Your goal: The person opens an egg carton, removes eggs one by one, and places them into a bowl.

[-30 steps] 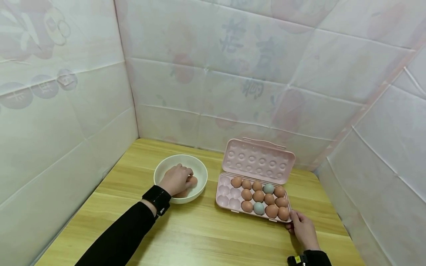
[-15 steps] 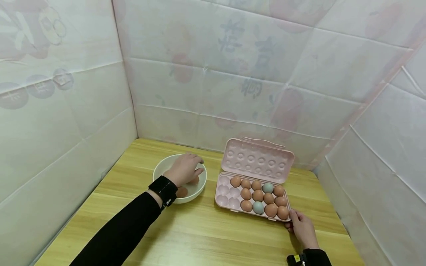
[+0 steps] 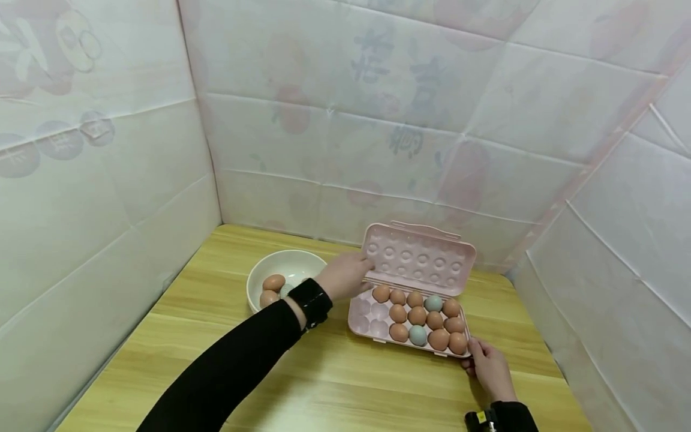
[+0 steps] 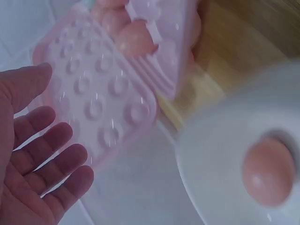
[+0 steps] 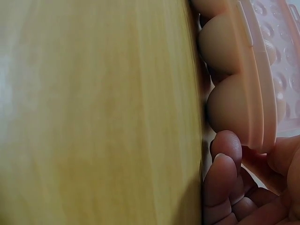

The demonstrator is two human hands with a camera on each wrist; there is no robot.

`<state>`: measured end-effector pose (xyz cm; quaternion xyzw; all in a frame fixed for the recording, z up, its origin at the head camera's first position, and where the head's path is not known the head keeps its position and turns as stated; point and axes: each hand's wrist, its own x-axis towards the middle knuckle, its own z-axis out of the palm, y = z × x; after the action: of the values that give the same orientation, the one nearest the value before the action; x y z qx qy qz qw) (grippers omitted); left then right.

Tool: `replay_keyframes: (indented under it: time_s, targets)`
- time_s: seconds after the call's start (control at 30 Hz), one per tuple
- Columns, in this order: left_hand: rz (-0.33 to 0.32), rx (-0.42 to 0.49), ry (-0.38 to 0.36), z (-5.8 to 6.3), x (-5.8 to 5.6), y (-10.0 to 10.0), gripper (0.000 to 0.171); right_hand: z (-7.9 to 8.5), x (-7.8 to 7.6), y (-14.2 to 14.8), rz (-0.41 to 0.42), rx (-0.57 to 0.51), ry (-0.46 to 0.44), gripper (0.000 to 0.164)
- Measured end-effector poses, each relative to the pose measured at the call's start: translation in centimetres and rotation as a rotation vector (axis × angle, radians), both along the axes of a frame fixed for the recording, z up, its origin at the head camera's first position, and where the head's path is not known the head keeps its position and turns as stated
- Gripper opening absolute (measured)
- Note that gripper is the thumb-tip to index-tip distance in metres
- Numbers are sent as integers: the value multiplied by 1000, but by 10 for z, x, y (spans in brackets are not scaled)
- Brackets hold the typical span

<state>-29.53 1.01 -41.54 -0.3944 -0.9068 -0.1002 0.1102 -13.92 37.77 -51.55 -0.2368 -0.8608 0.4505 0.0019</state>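
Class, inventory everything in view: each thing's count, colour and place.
Table: one, yellow, centre
Wall covering: three sides, pale, around table
Egg carton: one, pink, on table, lid open
Carton eggs: thirteen visible, eleven brown, two blue-green, in carton
Bowl: one, white, left of carton
Bowl eggs: at least three, two brown, one blue-green, inside
Wrist devices: two, black, one per wrist
Sleeves: two, black, on arms
Left hand: one, bare, near lid's left edge
Right hand: one, bare, gripping carton's right corner
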Motion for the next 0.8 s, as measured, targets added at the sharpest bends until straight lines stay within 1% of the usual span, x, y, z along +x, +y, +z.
replay_keyframes:
  time_s: [0.07, 0.13, 0.17, 0.27, 0.37, 0.4, 0.47, 0.5, 0.57, 0.67, 0.8]
  targets:
    - [-2, -44, -15, -4, 0, 14, 42, -1, 0, 0, 1, 1, 6, 60]
    - [0, -69, -30, -10, 0, 25, 42, -2, 0, 0, 1, -1, 11, 60]
    - [4, -78, -24, -14, 0, 30, 42, -2, 0, -1, 1, -2, 11, 60]
    - [8, -78, 4, -26, -2, 43, 33, -2, 0, 0, -1, 0, 5, 61]
    - [17, -89, -16, -35, 1, 55, 29, -2, 0, 0, -1, 12, 1, 61]
    - [21, -96, -37, -36, 2, 58, 29, -2, 0, 1, -1, 16, 2, 61]
    - [38, -109, -86, -40, 6, 65, 32, -2, -1, 1, 3, 22, 5, 61]
    - [49, -119, -99, -42, 7, 68, 32, -2, -1, 1, 2, 24, 6, 61]
    - [71, -138, -110, -46, 10, 75, 31, -2, -1, 1, -2, 23, 7, 61]
    - [104, -155, -125, -54, 14, 82, 24, -2, 0, 0, -4, 20, 9, 59]
    - [139, -153, -130, -61, 15, 87, 18, -1, 0, 0, 0, 19, 13, 59]
